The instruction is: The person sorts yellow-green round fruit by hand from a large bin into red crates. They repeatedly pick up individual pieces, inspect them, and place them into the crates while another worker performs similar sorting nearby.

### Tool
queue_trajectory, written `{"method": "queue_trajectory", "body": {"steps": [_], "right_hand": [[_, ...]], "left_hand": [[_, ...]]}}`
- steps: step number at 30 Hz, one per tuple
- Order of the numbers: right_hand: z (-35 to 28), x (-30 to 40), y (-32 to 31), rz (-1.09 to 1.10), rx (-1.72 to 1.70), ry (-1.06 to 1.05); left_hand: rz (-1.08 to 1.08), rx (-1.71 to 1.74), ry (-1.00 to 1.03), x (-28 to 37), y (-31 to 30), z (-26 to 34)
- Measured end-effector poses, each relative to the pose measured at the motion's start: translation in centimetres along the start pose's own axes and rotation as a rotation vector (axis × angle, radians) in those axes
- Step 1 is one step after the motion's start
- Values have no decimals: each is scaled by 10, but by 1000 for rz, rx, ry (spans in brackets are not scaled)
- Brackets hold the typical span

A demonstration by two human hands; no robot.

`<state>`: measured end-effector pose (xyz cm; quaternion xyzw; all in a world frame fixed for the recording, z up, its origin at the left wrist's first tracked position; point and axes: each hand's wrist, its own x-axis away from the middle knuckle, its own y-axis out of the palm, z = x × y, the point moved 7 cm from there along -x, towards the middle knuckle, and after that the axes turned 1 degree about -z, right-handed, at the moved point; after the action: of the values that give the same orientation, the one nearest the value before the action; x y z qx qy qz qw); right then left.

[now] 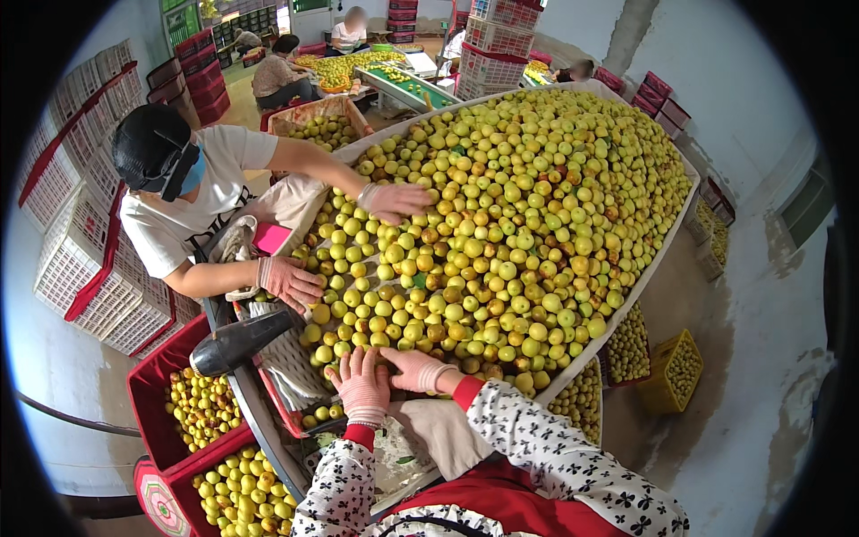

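A large heap of small yellow-green fruits, which look like jujubes, some with brown patches, lies on a cloth-lined sorting table. My left hand, in a pink-and-white striped knit glove, rests palm down on the fruits at the near edge, fingers spread. Beside it, my right hand in a similar glove reaches leftward; its fingertips come close to the left hand. The underside of the right hand is hidden, so a held fruit cannot be ruled out. Beige cloth hangs over the edge below my hands.
Across the left corner a co-worker spreads both gloved hands on the fruits. A dark chute-like part juts over red crates of fruit at left. A yellow crate stands right. Stacked white crates line the left wall.
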<state>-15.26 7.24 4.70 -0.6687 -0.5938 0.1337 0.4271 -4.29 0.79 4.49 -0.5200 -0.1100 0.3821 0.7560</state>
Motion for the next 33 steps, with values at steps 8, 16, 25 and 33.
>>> {"method": "queue_trajectory", "body": {"steps": [8,16,25,33], "right_hand": [[48,14,-83,530,567,122],[0,-4,-36,163,514,-82],[25,-14,-125,352,652,115],[60,-24,-81,236,697,168]], "left_hand": [[-75,-28,49,-2,-8,19],[-85,-49,13,-3,-7,12],[-217,-49,-9,-3,0,11],[-204,-23,15,-3,-2,14]]}}
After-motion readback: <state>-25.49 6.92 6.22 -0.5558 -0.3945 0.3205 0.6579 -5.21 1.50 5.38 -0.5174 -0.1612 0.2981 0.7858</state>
